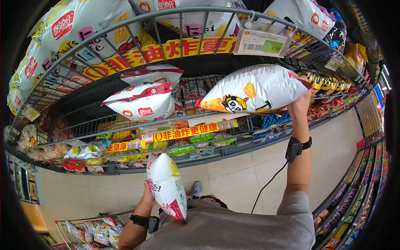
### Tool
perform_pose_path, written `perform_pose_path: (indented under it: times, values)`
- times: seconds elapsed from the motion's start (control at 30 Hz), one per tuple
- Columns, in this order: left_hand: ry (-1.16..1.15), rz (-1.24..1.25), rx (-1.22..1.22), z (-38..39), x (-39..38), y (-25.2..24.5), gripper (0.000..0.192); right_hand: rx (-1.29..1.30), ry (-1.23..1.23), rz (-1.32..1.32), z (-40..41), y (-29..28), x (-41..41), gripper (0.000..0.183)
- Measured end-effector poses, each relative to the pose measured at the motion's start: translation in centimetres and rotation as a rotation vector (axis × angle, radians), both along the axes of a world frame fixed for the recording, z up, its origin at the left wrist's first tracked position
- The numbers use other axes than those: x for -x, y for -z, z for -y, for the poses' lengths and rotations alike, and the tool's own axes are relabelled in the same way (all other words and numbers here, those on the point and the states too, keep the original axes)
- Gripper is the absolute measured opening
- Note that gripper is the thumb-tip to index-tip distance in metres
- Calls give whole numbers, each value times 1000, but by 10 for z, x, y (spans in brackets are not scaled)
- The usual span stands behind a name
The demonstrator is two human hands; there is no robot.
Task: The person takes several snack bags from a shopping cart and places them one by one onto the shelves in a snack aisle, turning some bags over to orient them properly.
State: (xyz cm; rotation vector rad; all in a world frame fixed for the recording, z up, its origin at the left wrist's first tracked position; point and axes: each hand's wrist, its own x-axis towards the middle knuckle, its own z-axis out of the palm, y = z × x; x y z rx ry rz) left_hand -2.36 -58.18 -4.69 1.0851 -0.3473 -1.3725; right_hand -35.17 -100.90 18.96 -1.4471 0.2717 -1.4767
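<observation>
My right hand [299,99] grips one end of a puffed white snack bag [259,89] with a cartoon panda and orange chips printed on it. That bag lies on its side over the front rail of the middle wire shelf. Low in the view, close to my body, my left hand [149,193] holds a second white snack bag [167,187] with a dark red bottom corner; some of its fingers are hidden behind the bag. Two white bags with dark red tops, the front one [140,103] overlapping the other, rest on the shelf left of the panda bag.
Above runs a wire basket shelf [181,31] of large white bags, with a price tag [262,42] on its rail. Green packets [181,150] fill a lower tier. A shopping cart [62,232] with several bags stands at lower left. Another snack rack [353,200] lines the right.
</observation>
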Motion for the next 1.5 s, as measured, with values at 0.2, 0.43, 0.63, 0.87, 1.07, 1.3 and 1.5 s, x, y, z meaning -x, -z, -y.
perform_pose_path:
  times: [0.2, 0.43, 0.63, 0.87, 1.07, 1.3, 1.5]
  values:
    - [7, -1, 12, 2, 0, 1, 96, 42, -5, -1, 4, 4, 3, 17]
    - [10, -3, 11, 3, -1, 0, 97, -14, 8, -10, 6, 7, 1, 9]
    - [-105, 76, -63, -2, -6, -8, 102, -27, 90, 6, 12, 12, -1, 12]
    - [-94, 651, 335, 21, -18, -152, 109, 151, 381, -190, 8, -3, -3, 6]
    - [-43, 1109, 397, 56, -13, -204, 97, 329, 481, -187, -17, -16, -52, 4]
    - [-16, 1091, 600, 124, 26, -281, 97, 446, 391, -202, -40, -18, -93, 5]
    - [-126, 794, 813, 164, 45, -302, 95, 515, 344, -426, -51, -13, -87, 21]
